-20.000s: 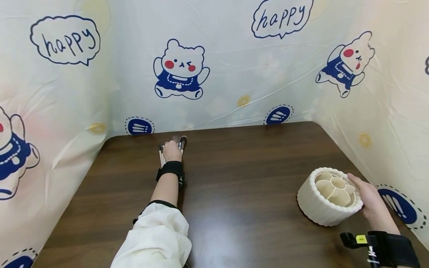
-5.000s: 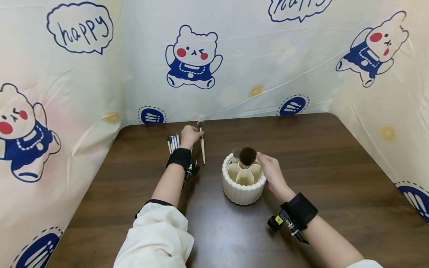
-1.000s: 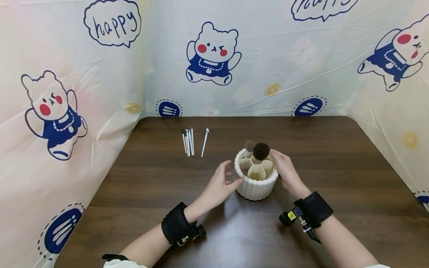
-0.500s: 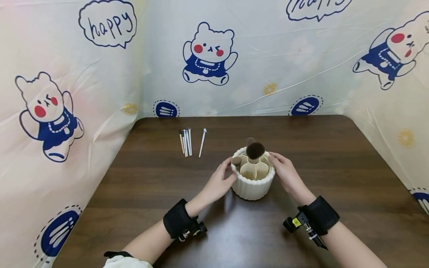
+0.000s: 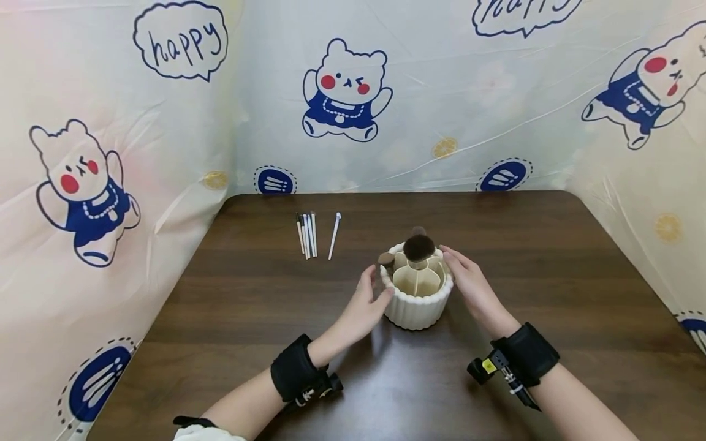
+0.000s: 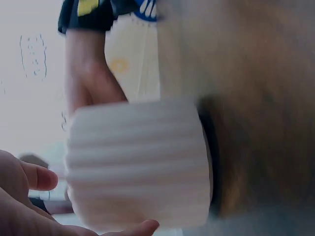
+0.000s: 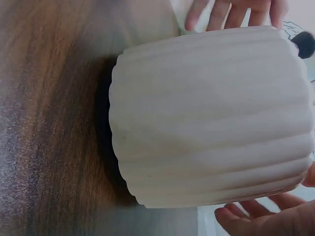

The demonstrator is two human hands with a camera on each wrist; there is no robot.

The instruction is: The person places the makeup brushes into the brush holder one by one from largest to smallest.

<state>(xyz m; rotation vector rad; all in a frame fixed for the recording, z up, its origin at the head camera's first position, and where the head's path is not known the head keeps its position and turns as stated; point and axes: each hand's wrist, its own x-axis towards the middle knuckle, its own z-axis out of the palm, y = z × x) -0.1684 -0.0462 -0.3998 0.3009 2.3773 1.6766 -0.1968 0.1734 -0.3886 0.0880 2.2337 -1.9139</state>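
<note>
At the far left, a printed bear (image 5: 91, 196) is shown on the sheet behind the tabletop (image 5: 220, 288). Near the tabletop's far edge, several slender brushes (image 5: 307, 236) are laid side by side, and a lone white stick (image 5: 334, 236) is set apart just to their right. The left hand (image 5: 358, 312) is placed at the left side of a white ribbed holder (image 5: 416, 310), its grip spread. The holder is stood upright on the tabletop between both hands; in it, a brown brush (image 5: 386, 260) is leaned at the left rim and a large dark brush (image 5: 419, 247) is raised above the divider. The holder's right side is met by the right hand (image 5: 477, 291); whether its grip is pinching the rim cannot be told.
</note>
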